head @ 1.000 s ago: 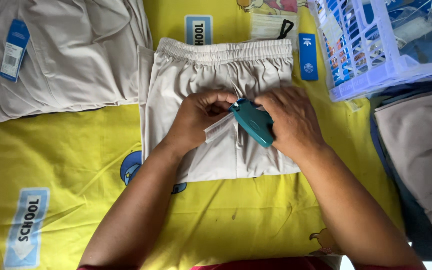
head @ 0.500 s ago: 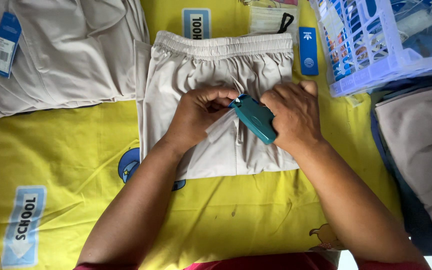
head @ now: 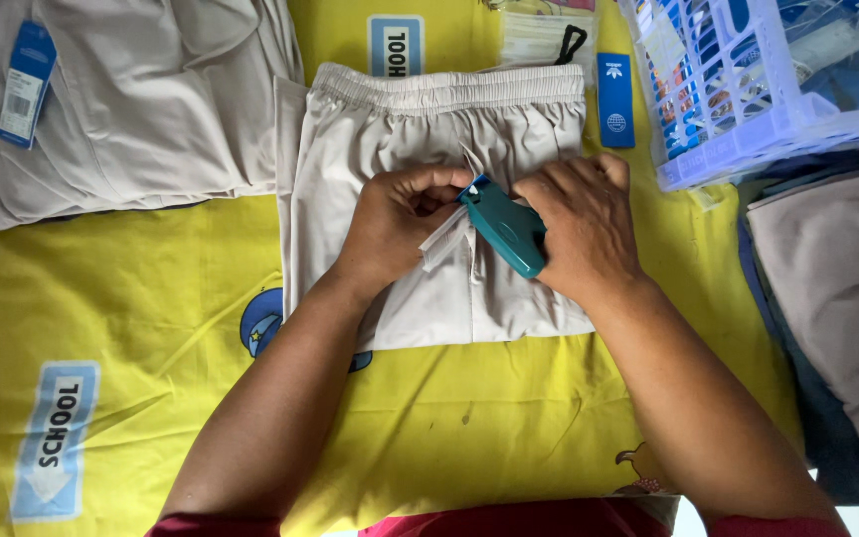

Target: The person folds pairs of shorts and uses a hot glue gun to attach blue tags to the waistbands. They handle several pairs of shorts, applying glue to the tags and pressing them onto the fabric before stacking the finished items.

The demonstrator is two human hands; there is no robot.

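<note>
The right hand [head: 581, 231] grips a teal tagging gun [head: 502, 227] over folded beige shorts [head: 429, 129]. The left hand [head: 395, 221] pinches the shorts' white tag [head: 443, 239] at the gun's tip, on the yellow cloth [head: 131, 328].

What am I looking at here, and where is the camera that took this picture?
The camera sits on a person's head and looks down at their own two bare hands. The right hand grips a teal tagging tool; the left hand pinches the fabric of folded beige shorts at its tip. They lie on a yellow printed cloth. A beige garment pile with a blue hang tag lies left; a white plastic basket stands right.
</note>
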